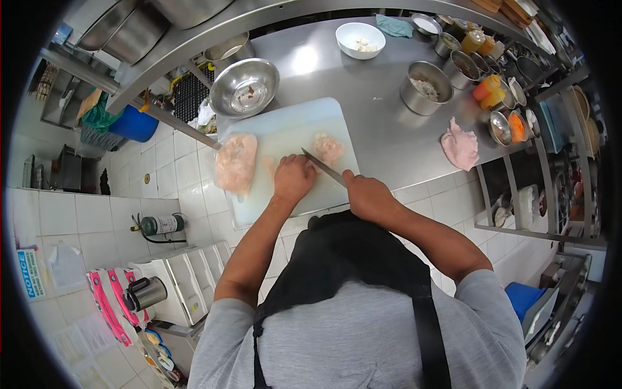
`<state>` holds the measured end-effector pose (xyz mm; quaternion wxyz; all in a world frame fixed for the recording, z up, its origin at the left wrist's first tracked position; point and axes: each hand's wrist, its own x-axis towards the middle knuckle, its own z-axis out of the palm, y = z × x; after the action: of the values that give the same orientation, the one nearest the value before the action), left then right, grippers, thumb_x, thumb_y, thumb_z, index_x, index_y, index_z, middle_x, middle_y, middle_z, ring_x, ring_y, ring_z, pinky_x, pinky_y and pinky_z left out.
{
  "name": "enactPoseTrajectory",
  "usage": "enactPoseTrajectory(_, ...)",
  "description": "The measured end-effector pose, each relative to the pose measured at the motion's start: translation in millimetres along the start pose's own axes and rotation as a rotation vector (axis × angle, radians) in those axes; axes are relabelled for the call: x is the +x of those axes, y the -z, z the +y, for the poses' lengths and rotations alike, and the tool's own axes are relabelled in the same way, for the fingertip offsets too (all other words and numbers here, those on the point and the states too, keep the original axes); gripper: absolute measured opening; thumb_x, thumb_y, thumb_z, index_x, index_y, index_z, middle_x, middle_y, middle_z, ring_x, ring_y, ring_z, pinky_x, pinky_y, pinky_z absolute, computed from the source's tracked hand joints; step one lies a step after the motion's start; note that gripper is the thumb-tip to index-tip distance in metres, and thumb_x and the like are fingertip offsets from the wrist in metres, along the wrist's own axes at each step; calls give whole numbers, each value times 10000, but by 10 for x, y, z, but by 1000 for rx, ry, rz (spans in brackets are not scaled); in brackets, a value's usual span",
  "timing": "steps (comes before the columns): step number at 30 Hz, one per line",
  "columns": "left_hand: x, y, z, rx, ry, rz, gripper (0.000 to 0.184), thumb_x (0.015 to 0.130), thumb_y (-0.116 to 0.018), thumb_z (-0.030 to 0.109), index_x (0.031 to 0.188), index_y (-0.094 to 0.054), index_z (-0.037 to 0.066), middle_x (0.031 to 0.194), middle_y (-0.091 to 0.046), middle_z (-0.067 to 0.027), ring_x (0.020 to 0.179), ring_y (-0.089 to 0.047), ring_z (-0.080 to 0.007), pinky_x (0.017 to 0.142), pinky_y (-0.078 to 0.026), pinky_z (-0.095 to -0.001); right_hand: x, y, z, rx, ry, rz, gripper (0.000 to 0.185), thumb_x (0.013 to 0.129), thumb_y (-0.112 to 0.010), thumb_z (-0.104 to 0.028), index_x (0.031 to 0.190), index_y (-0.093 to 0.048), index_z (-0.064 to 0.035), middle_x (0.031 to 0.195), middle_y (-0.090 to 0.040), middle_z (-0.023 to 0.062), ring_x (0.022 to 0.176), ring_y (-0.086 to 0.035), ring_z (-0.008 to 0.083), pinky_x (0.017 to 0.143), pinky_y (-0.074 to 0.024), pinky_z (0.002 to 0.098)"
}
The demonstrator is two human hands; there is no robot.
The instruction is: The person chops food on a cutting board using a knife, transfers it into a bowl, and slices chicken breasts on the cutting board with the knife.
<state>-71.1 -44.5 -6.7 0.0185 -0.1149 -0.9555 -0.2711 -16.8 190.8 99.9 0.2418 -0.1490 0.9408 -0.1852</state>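
Observation:
On the white cutting board, my left hand has its fingers curled down on pale raw meat, most of which it covers. My right hand grips the handle of a knife, whose blade slants up and left, its tip just beyond my left fingers. A small heap of cut meat pieces lies to the right of the blade. At the board's left edge rests a clear plastic bag of raw meat. A thin strip of meat is between the bag and my left hand.
A steel bowl stands behind the board's left corner. Further back is a white bowl. To the right are a steel pot, a pink cloth and sauce bottles. A metal shelf crosses the far left side.

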Motion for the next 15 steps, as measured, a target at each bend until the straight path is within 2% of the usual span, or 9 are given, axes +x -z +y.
enactPoseTrajectory(3, -12, 1, 24, 13, 14, -1, 283, 887, -674, 193, 1085, -774, 17, 1055, -739, -182, 1021, -667, -410, 951, -559, -509, -32, -39, -14, 6, 0, -1, 250, 943, -550, -10, 1183, -488, 20, 980, -694, 283, 886, -725, 489, 792, -575, 587)
enactPoseTrajectory(6, -13, 28, 68, 8, 6, 2, 294, 881, -667, 185, 1095, -779, 17, 1048, -733, -184, 1026, -663, -412, 960, -556, -506, -54, -62, -57, -69, 17, 74, 190, 971, -526, -36, 1151, -525, 27, 927, -707, 262, 851, -750, 453, 755, -610, 546)
enactPoseTrajectory(12, 2, 12, 40, -12, -6, -18, 301, 875, -667, 183, 1099, -784, 21, 1068, -729, -185, 1040, -651, -412, 973, -545, -514, 71, -171, 25, -169, 63, 119, 186, 972, -536, -41, 1148, -531, 20, 898, -689, 231, 819, -744, 432, 685, -614, 513)
enactPoseTrajectory(15, 1, 4, 38, -14, -26, -27, 292, 883, -670, 189, 1094, -780, 19, 1078, -726, -182, 1052, -646, -411, 978, -541, -516, 272, -281, 112, -96, 87, 159, 184, 973, -535, -36, 1149, -534, 16, 908, -703, 240, 837, -747, 441, 714, -613, 526)
